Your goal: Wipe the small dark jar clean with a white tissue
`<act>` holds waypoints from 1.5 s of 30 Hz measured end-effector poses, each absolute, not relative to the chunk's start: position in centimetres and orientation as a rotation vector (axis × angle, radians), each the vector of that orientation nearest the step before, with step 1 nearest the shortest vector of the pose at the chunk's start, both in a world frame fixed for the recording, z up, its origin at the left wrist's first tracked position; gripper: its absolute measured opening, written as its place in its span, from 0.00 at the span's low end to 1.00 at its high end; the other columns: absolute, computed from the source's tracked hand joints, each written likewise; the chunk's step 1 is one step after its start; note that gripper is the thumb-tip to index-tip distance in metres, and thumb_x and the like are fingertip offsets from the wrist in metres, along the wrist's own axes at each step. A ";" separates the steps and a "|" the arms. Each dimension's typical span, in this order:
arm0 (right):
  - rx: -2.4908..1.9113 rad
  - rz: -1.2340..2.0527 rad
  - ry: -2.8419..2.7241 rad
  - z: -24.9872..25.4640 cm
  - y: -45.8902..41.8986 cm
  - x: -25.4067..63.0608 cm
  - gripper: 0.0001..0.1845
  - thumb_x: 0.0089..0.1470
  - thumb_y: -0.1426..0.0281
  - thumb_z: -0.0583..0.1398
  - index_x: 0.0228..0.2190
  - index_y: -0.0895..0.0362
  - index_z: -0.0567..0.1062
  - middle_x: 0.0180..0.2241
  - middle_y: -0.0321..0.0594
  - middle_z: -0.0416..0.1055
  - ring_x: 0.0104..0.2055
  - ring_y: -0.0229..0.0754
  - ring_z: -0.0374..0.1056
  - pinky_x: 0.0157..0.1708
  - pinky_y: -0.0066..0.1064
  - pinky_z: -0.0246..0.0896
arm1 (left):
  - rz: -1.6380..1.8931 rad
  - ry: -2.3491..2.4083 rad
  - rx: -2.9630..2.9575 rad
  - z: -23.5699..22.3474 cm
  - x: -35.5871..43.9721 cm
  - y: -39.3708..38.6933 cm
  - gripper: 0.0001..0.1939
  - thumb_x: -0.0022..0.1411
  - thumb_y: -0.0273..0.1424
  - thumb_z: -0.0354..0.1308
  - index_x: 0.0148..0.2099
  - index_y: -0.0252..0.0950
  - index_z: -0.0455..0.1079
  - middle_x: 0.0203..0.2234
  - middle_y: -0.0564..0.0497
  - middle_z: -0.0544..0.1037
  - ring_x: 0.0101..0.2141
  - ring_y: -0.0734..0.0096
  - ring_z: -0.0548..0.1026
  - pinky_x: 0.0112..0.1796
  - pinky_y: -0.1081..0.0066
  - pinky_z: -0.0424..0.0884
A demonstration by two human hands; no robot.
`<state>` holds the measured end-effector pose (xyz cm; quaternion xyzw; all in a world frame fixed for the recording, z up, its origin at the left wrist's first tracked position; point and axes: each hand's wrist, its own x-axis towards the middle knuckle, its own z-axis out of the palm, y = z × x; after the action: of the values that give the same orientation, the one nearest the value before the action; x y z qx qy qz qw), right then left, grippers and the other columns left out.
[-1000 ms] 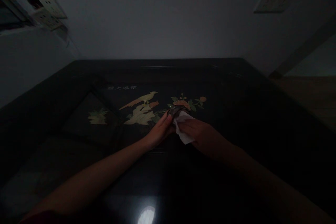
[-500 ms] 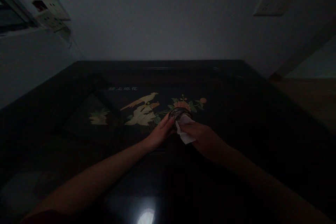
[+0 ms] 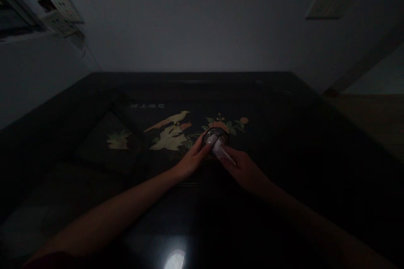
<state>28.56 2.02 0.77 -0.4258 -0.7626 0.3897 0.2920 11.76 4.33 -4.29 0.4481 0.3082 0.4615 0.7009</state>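
Note:
The scene is very dark. A small round glass-like cup [image 3: 215, 135] stands on a black lacquered table [image 3: 284, 134] inlaid with a bird and flowers. My left hand [image 3: 191, 160] grips the cup's left side, fingers curled round it. My right hand [image 3: 240, 168] is closed on a white tissue [image 3: 221, 150], which is pushed into the cup's mouth. The two hands almost touch at the cup.
The table's inlay picture [image 3: 176, 128] lies just beyond the hands. A pale wall stands behind, with sockets at upper left [image 3: 59, 12] and upper right [image 3: 330, 3]. A wooden floor [image 3: 372, 117] shows at the right. A light glare [image 3: 175, 258] reflects near the table's front edge.
The tissue, spread out beside the cup before, is now bunched and pressed into the cup. My right hand has turned and moved slightly toward the cup. The left hand has stayed put.

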 end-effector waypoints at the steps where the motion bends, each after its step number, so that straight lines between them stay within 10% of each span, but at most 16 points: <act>1: -1.110 0.941 -2.127 0.7 2.0 28.6 0.17 0.53 0.77 0.50 0.41 0.62 0.74 0.38 0.46 0.76 0.39 0.45 0.72 0.40 0.35 0.66 | 1.029 0.682 0.967 -4.4 11.8 4.3 0.29 0.59 0.42 0.58 0.60 0.45 0.58 0.57 0.49 0.65 0.56 0.54 0.62 0.48 0.62 0.67; 13: -0.783 -0.194 -2.731 1.1 3.3 29.7 0.18 0.54 0.81 0.53 0.45 0.68 0.74 0.44 0.53 0.75 0.48 0.49 0.70 0.51 0.41 0.64 | 1.043 0.652 0.835 -4.7 12.2 4.7 0.24 0.59 0.44 0.57 0.54 0.39 0.65 0.44 0.46 0.71 0.39 0.68 0.69 0.32 0.75 0.68; 28: -1.142 1.270 -1.697 1.3 1.9 28.3 0.15 0.53 0.73 0.52 0.38 0.61 0.75 0.32 0.41 0.75 0.34 0.43 0.70 0.35 0.31 0.64 | 1.009 0.721 1.019 -4.1 11.7 4.2 0.30 0.57 0.42 0.59 0.60 0.45 0.59 0.58 0.49 0.63 0.54 0.55 0.64 0.42 0.66 0.70; 45: -0.807 -0.054 -2.689 0.9 2.5 29.3 0.19 0.53 0.82 0.51 0.46 0.69 0.73 0.44 0.55 0.75 0.48 0.49 0.70 0.51 0.42 0.64 | 1.023 0.724 0.938 -4.6 11.8 4.5 0.24 0.59 0.46 0.54 0.53 0.39 0.65 0.45 0.46 0.73 0.42 0.62 0.70 0.37 0.70 0.68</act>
<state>29.30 2.45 0.86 -0.2836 -0.9443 -0.0189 0.1660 11.84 4.53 -4.59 0.4225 0.3260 0.4607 0.7092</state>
